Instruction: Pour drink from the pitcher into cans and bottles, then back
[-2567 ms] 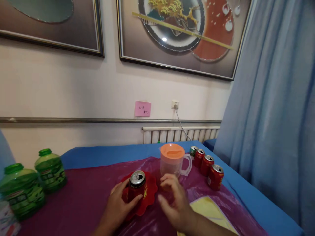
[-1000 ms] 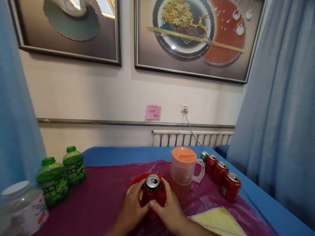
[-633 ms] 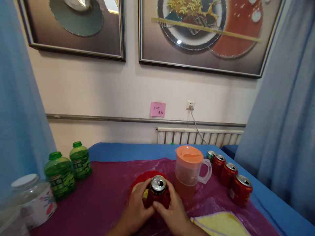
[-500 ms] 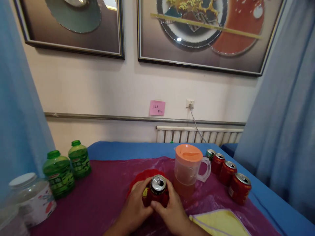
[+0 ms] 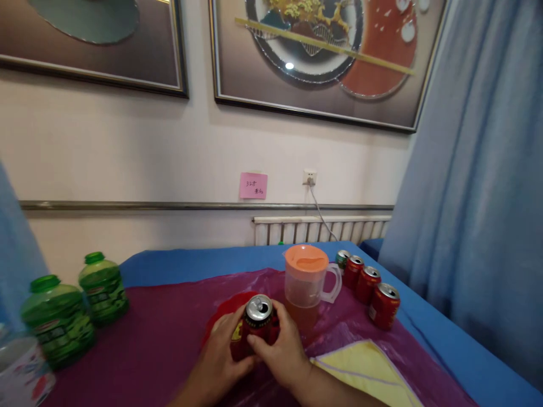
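Observation:
Both my hands are wrapped around an opened red drink can [image 5: 258,308] with a silver top, held over the purple sheet. My left hand [image 5: 218,353] grips its left side, and my right hand [image 5: 285,351] grips the right side with the thumb across the front. The can's lower part is largely covered by my fingers. Just behind the can lies a red dish [image 5: 224,307], partly hidden by my hands. To the right stands a clear pitcher [image 5: 306,282] with an orange lid and amber liquid low inside.
Several cans [image 5: 384,306] stand in a row at the right. A folded yellow cloth [image 5: 365,370] lies near my right forearm. Two green bottles [image 5: 104,288] and a clear jar [image 5: 23,367] are at the left. The purple sheet [image 5: 156,322] covers a blue table surface [image 5: 182,263].
My view has swung to the right, so everything sits further left in the picture. Both hands keep their hold on the can.

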Demonstrator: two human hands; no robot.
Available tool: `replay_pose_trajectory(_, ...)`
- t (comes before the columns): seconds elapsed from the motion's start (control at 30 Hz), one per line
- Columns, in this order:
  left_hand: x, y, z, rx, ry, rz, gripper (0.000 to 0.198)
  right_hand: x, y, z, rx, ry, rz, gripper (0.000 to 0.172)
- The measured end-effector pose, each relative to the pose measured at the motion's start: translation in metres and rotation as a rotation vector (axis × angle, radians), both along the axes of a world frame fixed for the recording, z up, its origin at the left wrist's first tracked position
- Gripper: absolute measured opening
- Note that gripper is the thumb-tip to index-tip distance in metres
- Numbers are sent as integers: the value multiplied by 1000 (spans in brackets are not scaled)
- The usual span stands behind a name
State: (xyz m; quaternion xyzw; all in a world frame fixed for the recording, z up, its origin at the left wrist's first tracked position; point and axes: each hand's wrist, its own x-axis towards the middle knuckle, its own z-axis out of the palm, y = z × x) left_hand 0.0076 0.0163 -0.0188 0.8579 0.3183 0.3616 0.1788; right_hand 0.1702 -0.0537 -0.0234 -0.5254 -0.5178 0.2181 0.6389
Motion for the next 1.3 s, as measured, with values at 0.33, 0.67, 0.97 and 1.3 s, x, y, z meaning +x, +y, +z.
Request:
replay_pose_trajectory(0.33,3,7,6,70,-37,52,71,76,-71,46,80,-1,-135,58)
replay_pose_trajectory(0.67,9,16,-3,89,-111,152,56,242,-157,-31,-221,-97,-796,66)
replay_pose_trajectory(0.97,3,37,-20,102,-75,153,54,274,-160,-64,-277,-137,-891,74)
replay_pose_trajectory(1.3,7,24,-9,134,-76,114,49,262,-166,-66,-259,-263,-960,80)
